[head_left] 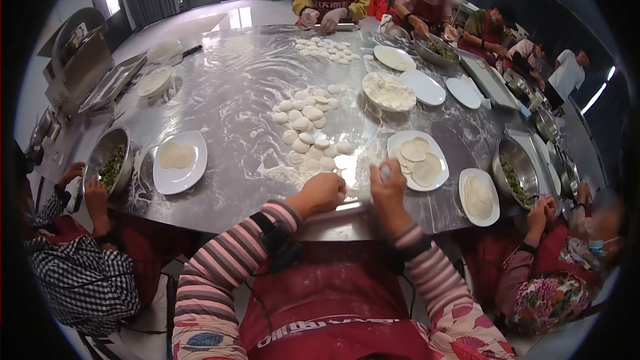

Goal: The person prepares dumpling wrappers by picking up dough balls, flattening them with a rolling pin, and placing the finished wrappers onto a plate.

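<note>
My left hand (323,192) is closed near the front edge of the steel table, knuckles up; whatever its fingers hold is hidden. Just to its right, my right hand (390,190) is wrapped round what looks like a rolling pin (385,172), with only a pale rounded end showing above the fist. Beyond my left hand lies a loose heap of flattened dough pieces (307,123), floury and partly overlapping. A white plate (437,185) bearing rolled dough wrappers (423,160) sits beside my right hand.
The floured steel table (233,93) carries a bowl of flour (389,93), another wrapper plate (160,177) on the left, and filling bowls (120,143) at both sides. Co-workers sit close on my left and right. Across the table, a person in yellow sleeves handles a rolling pin (345,27).
</note>
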Demonstrator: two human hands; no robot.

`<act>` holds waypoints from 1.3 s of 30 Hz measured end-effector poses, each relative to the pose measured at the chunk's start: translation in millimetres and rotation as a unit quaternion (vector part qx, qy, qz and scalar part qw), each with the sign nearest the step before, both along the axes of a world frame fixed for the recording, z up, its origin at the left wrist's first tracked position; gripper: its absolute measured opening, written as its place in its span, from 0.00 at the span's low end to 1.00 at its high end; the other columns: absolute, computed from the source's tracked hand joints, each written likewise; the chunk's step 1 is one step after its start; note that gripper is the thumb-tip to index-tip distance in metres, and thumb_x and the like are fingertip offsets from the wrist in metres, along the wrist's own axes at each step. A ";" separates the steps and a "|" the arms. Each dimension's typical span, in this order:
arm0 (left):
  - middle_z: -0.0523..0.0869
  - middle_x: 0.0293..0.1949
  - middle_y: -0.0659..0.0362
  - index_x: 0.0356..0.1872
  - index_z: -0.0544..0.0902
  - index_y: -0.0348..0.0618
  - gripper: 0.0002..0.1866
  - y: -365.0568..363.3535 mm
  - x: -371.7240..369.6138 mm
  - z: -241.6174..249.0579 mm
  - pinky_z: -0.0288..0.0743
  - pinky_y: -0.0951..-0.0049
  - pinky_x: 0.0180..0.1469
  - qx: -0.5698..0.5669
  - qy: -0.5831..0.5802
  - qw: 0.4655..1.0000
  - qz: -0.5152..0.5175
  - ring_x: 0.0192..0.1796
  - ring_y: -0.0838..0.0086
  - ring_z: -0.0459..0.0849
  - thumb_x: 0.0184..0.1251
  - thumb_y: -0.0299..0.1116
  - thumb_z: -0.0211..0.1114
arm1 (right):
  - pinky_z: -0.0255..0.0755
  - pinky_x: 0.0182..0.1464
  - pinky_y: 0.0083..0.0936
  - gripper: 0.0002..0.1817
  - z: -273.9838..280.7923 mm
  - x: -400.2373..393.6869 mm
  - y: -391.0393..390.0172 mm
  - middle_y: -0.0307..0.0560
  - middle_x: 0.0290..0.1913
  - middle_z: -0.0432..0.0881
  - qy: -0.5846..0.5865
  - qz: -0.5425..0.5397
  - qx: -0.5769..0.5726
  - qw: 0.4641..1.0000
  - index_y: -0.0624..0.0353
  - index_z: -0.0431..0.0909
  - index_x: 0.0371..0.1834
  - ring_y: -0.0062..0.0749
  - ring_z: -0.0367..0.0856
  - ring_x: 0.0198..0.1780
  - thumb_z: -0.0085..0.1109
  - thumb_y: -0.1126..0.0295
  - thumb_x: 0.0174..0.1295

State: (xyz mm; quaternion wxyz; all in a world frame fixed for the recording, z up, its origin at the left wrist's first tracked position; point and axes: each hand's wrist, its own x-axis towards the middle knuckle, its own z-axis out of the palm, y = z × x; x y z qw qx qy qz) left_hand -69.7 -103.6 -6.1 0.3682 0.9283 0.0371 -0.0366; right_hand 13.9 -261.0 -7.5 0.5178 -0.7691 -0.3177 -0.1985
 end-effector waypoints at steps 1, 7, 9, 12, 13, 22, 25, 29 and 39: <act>0.84 0.29 0.49 0.27 0.83 0.41 0.07 3.8 -2.5 -10.3 0.74 0.63 0.37 0.022 -0.022 1.000 -0.002 0.34 0.57 0.83 0.48 0.31 0.62 | 0.68 0.28 0.38 0.08 -12.2 -8.6 -17.2 0.53 0.22 0.73 -0.074 -0.020 -0.021 0.997 0.60 0.69 0.30 0.51 0.75 0.23 0.60 0.78 0.52; 0.84 0.29 0.48 0.29 0.82 0.40 0.08 -0.8 -8.9 -3.4 0.74 0.62 0.39 0.007 0.016 1.000 0.013 0.35 0.56 0.83 0.50 0.32 0.61 | 0.66 0.26 0.35 0.10 -12.1 -4.5 -10.9 0.51 0.28 0.70 -0.111 -0.032 -0.064 0.991 0.59 0.74 0.33 0.45 0.73 0.27 0.61 0.79 0.46; 0.84 0.29 0.48 0.29 0.82 0.40 0.08 -2.4 -1.7 -2.5 0.74 0.62 0.39 0.007 0.001 1.000 -0.006 0.35 0.57 0.83 0.51 0.32 0.61 | 0.65 0.27 0.39 0.10 -2.0 -3.7 -4.4 0.53 0.22 0.70 -0.007 -0.011 -0.001 1.000 0.60 0.69 0.31 0.51 0.72 0.24 0.62 0.75 0.53; 0.84 0.29 0.48 0.30 0.82 0.38 0.09 4.8 -5.0 0.7 0.73 0.64 0.39 0.026 0.029 0.997 -0.067 0.35 0.59 0.83 0.50 0.33 0.63 | 0.66 0.27 0.39 0.11 -19.6 -5.7 -20.4 0.53 0.23 0.72 -0.125 -0.045 -0.068 0.989 0.60 0.68 0.31 0.50 0.73 0.24 0.63 0.74 0.52; 0.84 0.29 0.49 0.30 0.81 0.38 0.09 6.6 -9.9 -4.3 0.73 0.64 0.39 0.015 0.027 0.998 -0.049 0.35 0.59 0.83 0.49 0.32 0.64 | 0.66 0.27 0.39 0.11 -26.4 -21.0 -31.2 0.53 0.23 0.72 -0.038 -0.029 -0.025 0.999 0.60 0.69 0.31 0.50 0.73 0.24 0.64 0.74 0.51; 0.83 0.31 0.46 0.27 0.81 0.40 0.11 5.5 0.8 -0.3 0.73 0.57 0.41 0.010 0.030 0.998 -0.053 0.39 0.52 0.82 0.54 0.38 0.61 | 0.66 0.25 0.39 0.08 -3.5 -0.3 1.8 0.55 0.20 0.71 -0.030 -0.010 0.019 0.999 0.60 0.69 0.31 0.53 0.73 0.22 0.61 0.77 0.53; 0.82 0.30 0.44 0.27 0.80 0.38 0.11 13.0 -10.9 -11.2 0.73 0.59 0.41 -0.001 0.012 0.999 -0.048 0.37 0.51 0.81 0.52 0.37 0.63 | 0.67 0.25 0.38 0.09 -15.5 -16.1 -27.1 0.54 0.20 0.71 -0.143 -0.026 -0.020 0.989 0.60 0.69 0.30 0.52 0.74 0.22 0.61 0.78 0.52; 0.83 0.31 0.44 0.28 0.81 0.37 0.10 2.9 -8.6 9.6 0.73 0.58 0.41 -0.010 0.037 0.998 -0.042 0.39 0.51 0.81 0.53 0.35 0.61 | 0.67 0.24 0.38 0.09 2.5 -10.5 -5.5 0.54 0.20 0.72 -0.075 -0.031 -0.009 0.997 0.60 0.69 0.31 0.53 0.74 0.22 0.62 0.78 0.52; 0.83 0.33 0.45 0.34 0.80 0.36 0.10 5.4 -13.1 -7.6 0.72 0.62 0.41 -0.022 0.036 0.999 -0.034 0.38 0.57 0.81 0.53 0.29 0.58 | 0.67 0.23 0.35 0.06 -14.1 -33.4 -36.7 0.47 0.31 0.71 -0.096 -0.044 -0.061 0.992 0.61 0.73 0.24 0.42 0.76 0.25 0.62 0.79 0.50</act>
